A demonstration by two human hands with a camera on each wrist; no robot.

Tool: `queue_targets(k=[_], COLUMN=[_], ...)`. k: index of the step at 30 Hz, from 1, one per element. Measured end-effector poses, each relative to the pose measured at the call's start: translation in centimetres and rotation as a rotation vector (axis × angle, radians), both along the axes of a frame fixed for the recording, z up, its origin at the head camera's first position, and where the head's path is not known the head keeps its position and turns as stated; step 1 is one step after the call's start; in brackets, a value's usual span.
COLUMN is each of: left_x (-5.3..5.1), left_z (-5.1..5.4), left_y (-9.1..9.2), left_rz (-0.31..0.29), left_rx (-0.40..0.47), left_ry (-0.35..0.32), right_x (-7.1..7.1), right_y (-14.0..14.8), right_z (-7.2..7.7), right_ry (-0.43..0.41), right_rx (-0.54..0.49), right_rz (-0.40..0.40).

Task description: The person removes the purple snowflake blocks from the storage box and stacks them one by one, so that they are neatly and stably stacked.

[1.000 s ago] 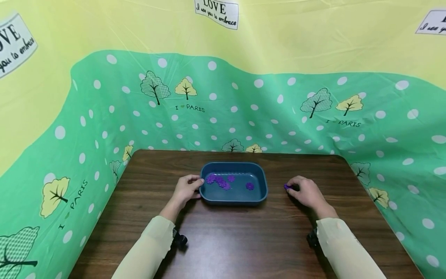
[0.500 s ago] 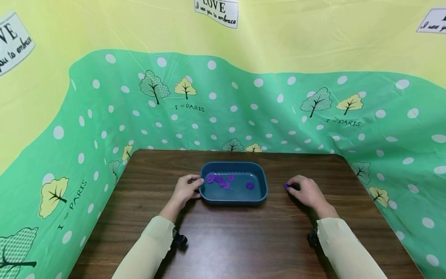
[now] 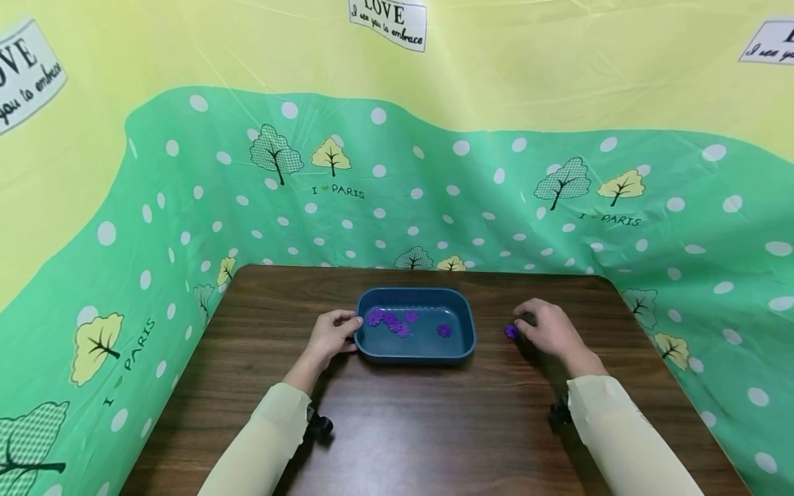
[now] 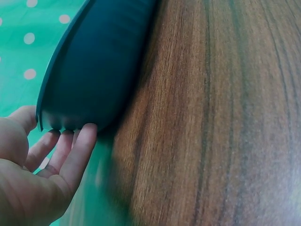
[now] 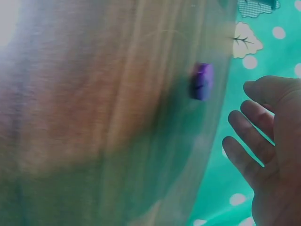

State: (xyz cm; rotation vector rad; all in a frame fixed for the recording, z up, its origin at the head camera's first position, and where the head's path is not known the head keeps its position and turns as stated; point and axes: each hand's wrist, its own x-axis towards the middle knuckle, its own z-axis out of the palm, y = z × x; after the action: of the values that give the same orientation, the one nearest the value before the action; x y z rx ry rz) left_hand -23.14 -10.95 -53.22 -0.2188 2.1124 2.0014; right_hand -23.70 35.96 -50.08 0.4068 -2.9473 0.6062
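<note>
The left hand [image 3: 330, 335] grips the left end of a blue tray [image 3: 414, 359], thumb at the rim, fingers against the outer wall. A cluster of purple pieces [image 3: 391, 322] lies in the tray's left half, a lone flower-shaped piece [image 3: 444, 331] toward its right. Right of the tray, on the desk [image 3: 422, 427], sits a purple disc [image 3: 511, 332]; the right hand [image 3: 548, 332], fingers parted and loosely bent, is just beside it, holding nothing.
</note>
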Motion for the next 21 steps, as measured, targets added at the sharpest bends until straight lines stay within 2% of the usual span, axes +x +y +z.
queue_targets(k=[7, 15, 21], left_x=[0.0, -0.1, -0.1], left_z=[0.1, 0.0, -0.2], left_y=[-0.1, 0.1, 0.1], left_rz=[-0.004, 0.003, 0.007], left_rx=[-0.004, 0.007, 0.002], left_ry=[-0.006, -0.005, -0.002], right_x=[-0.9, -1.7, -2.1], right_y=[-1.0, -3.3, -5.5], right_z=[1.6, 3.4, 4.0], right_ry=[0.043, 0.082, 0.071], right_rx=[0.000, 0.010, 0.007], right_rz=[0.029, 0.104, 0.137])
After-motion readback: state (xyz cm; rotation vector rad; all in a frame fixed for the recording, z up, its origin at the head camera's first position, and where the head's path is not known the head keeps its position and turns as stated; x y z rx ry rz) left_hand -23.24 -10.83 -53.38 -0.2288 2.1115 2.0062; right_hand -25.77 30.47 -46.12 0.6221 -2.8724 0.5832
